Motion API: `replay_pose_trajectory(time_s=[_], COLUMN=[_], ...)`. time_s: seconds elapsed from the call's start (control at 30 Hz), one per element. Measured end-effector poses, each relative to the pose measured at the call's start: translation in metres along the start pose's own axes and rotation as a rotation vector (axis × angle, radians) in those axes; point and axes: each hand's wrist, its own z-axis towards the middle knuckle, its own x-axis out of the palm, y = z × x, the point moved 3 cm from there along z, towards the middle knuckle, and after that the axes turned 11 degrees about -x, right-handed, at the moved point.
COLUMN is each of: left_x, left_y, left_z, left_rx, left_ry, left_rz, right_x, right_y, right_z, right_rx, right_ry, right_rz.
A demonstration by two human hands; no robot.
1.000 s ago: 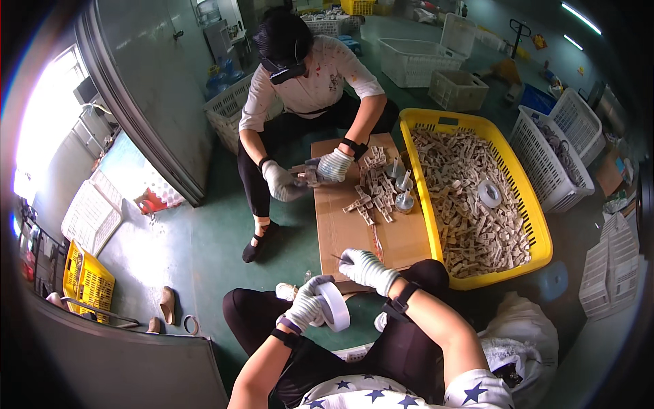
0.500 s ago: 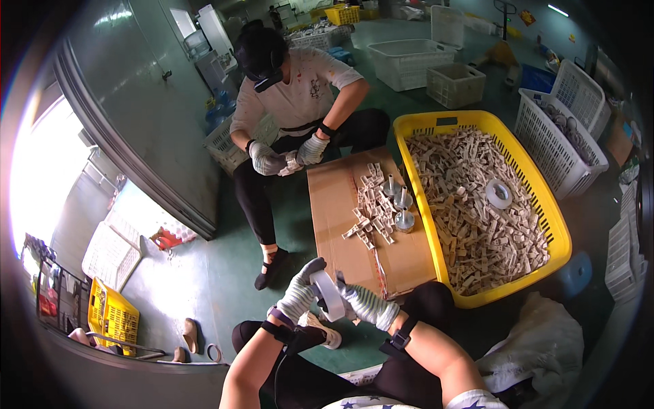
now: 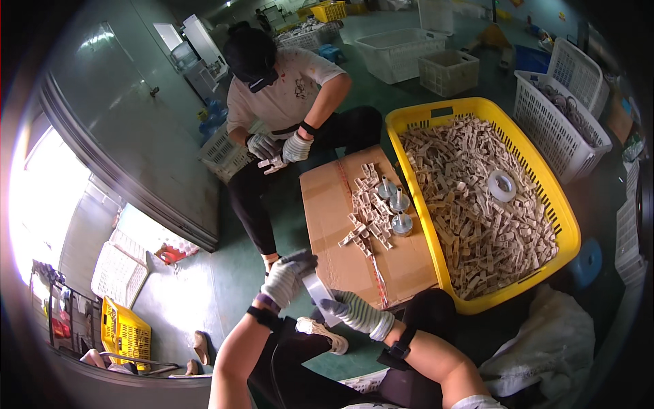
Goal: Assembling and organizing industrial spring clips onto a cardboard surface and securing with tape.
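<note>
Both my hands wear striped knit gloves with grey fingers. Between them is a roll of white tape (image 3: 319, 297), now seen nearly edge-on. My left hand (image 3: 286, 278) grips its upper left part, fingers bent over the top. My right hand (image 3: 355, 312) is closed on the lower right edge. Just beyond lies a cardboard box (image 3: 330, 262), bearing a pile of beige plastic clip-like pieces (image 3: 368, 221) and three round metal pieces with upright stems (image 3: 402, 224).
A yellow crate (image 3: 575, 242) full of similar beige pieces stands right of the box, a second tape roll (image 3: 502, 185) on top. Opposite sits a co-worker (image 3: 289, 92), gloved hands holding a small pale piece (image 3: 271, 163). White crates (image 3: 402, 58) stand behind; a pale sack (image 3: 545, 341) lies at right.
The tape roll has turned from showing its ring face to nearly edge-on and shifted slightly left with my hands. The co-worker's hands have shifted around the pale piece. The whole view has tilted a little.
</note>
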Motion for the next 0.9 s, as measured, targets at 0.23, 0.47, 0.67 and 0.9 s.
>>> replay_pose_trajectory(time_s=[0.23, 0.47, 0.67, 0.9], left_x=[-0.007, -0.005, -0.019, -0.014], left_y=[-0.013, -0.007, -0.012, -0.016], left_z=[0.071, 0.107, 0.121, 0.125], left_rx=[-0.015, -0.064, -0.021, 0.001], left_ry=[-0.068, -0.221, -0.373, -0.346], left_rz=[-0.001, -0.079, -0.118, -0.056], right_x=[0.008, -0.004, -0.009, -0.010], right_y=[0.002, -0.002, 0.010, 0.018], right_z=[-0.014, -0.011, -0.004, -0.002], right_rx=[-0.080, -0.030, -0.293, -0.309], right_ry=[0.049, -0.016, -0.084, -0.140], right_rz=[-0.108, -0.371, -0.316, -0.162])
